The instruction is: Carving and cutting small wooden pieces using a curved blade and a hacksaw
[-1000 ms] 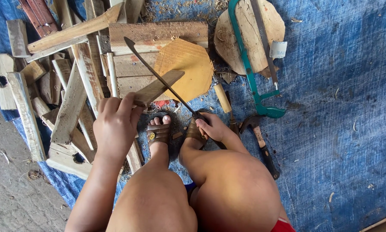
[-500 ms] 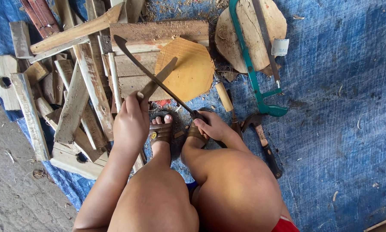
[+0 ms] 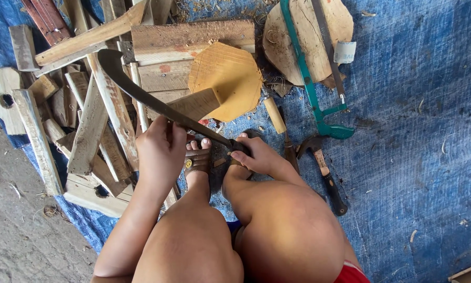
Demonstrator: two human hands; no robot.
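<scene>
- Since half a second ago your blade has swung up and left: the tip of the long curved knife [image 3: 141,94] now sits over the scrap wood pile [image 3: 78,105], further out than before, while your left hand [image 3: 161,149] has slid a bit higher on the wooden block [image 3: 193,105].
- Your left grip is wrapped closed around the lower end of that block, holding it tilted up off the blue tarp [image 3: 413,131], just beside your sandalled foot [image 3: 197,162].
- Your right hand [image 3: 256,157] is curled shut on the knife handle, low near the tarp, between your knees and the hammer [image 3: 324,173].
- That block looks like dry, stiff offcut wood, light enough for one hand but rough and splintery, so I'd keep your fingers low and well clear of the edge.
- The knife looks long and front-heavy; holding it right at the handle end like you are seems the sane spot.
- Around you: a yellowish cut board [image 3: 227,78] behind the block, a green-framed hacksaw [image 3: 311,89] lying over a round wood slab [image 3: 303,36] toward the far edge of the tarp.
</scene>
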